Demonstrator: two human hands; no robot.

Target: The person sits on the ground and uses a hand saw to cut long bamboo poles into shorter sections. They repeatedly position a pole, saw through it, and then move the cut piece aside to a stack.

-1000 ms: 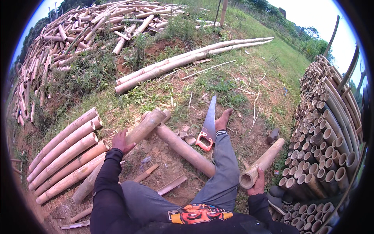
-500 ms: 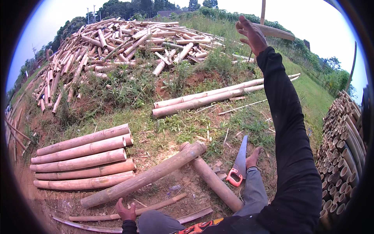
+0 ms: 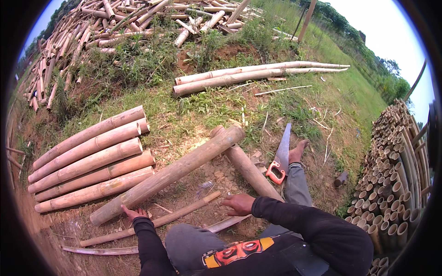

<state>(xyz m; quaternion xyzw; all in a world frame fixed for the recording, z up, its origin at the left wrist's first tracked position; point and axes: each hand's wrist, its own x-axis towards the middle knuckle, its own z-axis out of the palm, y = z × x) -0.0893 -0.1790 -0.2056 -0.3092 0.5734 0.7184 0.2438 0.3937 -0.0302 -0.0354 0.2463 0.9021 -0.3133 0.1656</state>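
Observation:
A thick bamboo pole (image 3: pixel 172 176) slants in front of me, its far end resting across another bamboo pole (image 3: pixel 251 170). Beside the near end of the slanted pole is my left hand (image 3: pixel 134 213), fingers spread, a fingertip seeming to touch it. My right hand (image 3: pixel 240 204) hovers between the crossed pole and a bamboo strip (image 3: pixel 184 210), loosely bent with nothing visible in it. A handsaw (image 3: pixel 279 158) with a red handle lies by my bare foot (image 3: pixel 298 151). A second, paler strip (image 3: pixel 101 250) runs along the ground near my knee.
Several cut bamboo lengths (image 3: pixel 94 156) lie side by side at left. Two long poles (image 3: pixel 258 73) rest on the grass ahead. A large heap of bamboo (image 3: pixel 133 18) rises at the back; a stack of cut tubes (image 3: pixel 391 184) stands at right.
My right hand, raised beside a bamboo piece in the air, has come down to my lap area, away from that piece. My left hand has moved left to the pole's end. The view has tilted down.

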